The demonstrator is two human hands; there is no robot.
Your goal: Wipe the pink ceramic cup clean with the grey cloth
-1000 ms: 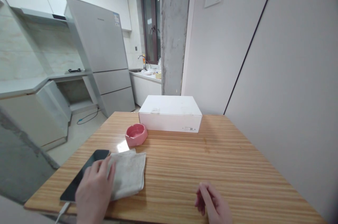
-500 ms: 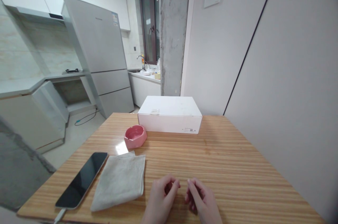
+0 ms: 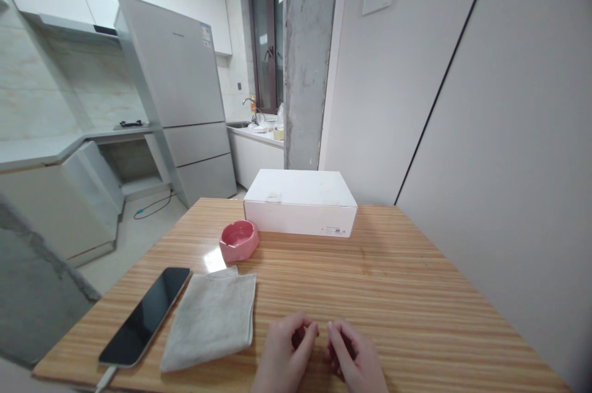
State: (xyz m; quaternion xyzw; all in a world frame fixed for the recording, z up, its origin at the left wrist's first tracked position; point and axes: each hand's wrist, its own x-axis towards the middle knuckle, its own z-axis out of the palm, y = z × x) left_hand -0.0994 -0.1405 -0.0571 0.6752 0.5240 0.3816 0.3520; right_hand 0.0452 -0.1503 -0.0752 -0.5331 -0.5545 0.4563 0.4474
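My left hand (image 3: 287, 347) rests at the table's near side, its fingers curled in and the thumb against them, with nothing held. Just to its right, a small gap away, lies my right hand (image 3: 352, 353), loosely closed in the same way and holding nothing. Left of my left hand is a folded grey-beige cloth (image 3: 213, 319), flat on the wooden table (image 3: 416, 300). Beside the cloth lies a black-screened smartphone (image 3: 144, 318) with a white cable (image 3: 107, 376) plugged into its lower end. A pink ashtray (image 3: 238, 242) stands beyond the cloth.
A closed white box (image 3: 300, 203) sits at the table's far edge, close behind the ashtray. Past the table are a bare concrete pillar (image 3: 308, 60), a grey fridge (image 3: 176, 78) and a kitchen counter with a sink (image 3: 239, 124). A pale wall (image 3: 509, 121) runs along the right.
My left hand has moved right, from above the cloth and phone to beside my right hand, and its fingers have curled. My right hand has shifted slightly left. The things on the table stay put.
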